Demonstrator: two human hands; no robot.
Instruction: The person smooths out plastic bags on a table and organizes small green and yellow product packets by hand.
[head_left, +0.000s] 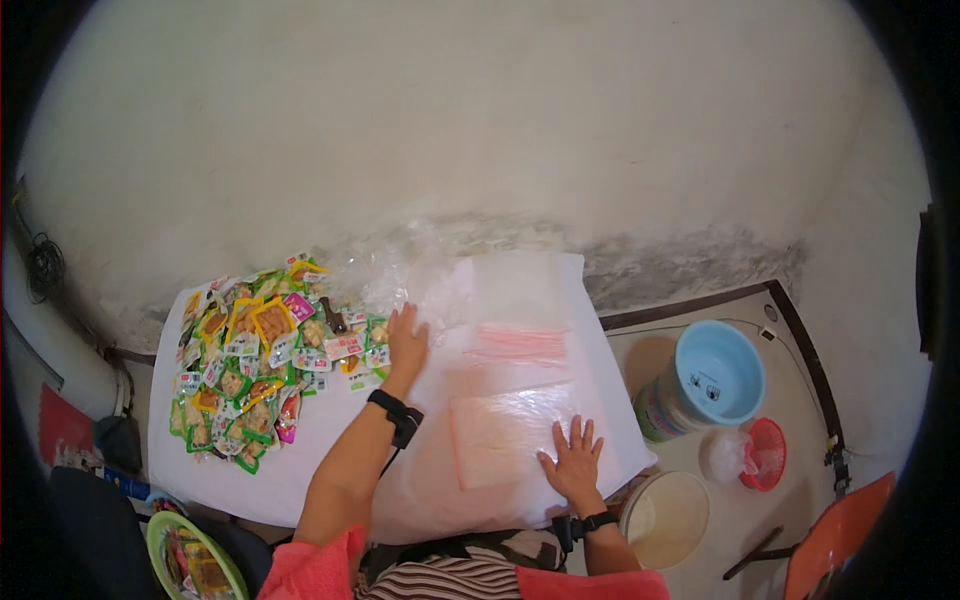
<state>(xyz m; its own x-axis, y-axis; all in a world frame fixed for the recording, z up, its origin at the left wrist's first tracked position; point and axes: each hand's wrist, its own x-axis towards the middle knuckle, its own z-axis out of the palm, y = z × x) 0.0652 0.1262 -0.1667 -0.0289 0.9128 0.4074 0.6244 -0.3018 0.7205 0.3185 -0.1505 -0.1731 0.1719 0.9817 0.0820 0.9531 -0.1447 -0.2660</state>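
My left hand [405, 345] reaches beside a pile of small packaged snacks [240, 360] in green, yellow and pink-marked packets, its fingers apart near some crumpled clear plastic [385, 270]. My right hand [574, 460] lies with fingers spread on the lower right part of a flat clear plastic bag stack [495, 430] with pink edges. Behind it lies another stack of pink-edged bags [515, 345]. All rest on a table covered with white cloth [400, 490].
A plain wall [450, 120] rises behind the table. At right stand a blue basin [718, 350] on a bucket, a red basket [765, 470], a pale bucket [665, 520] and an orange chair [835, 530]. At lower left are a green basket [165, 530] with packets and a dark seat.
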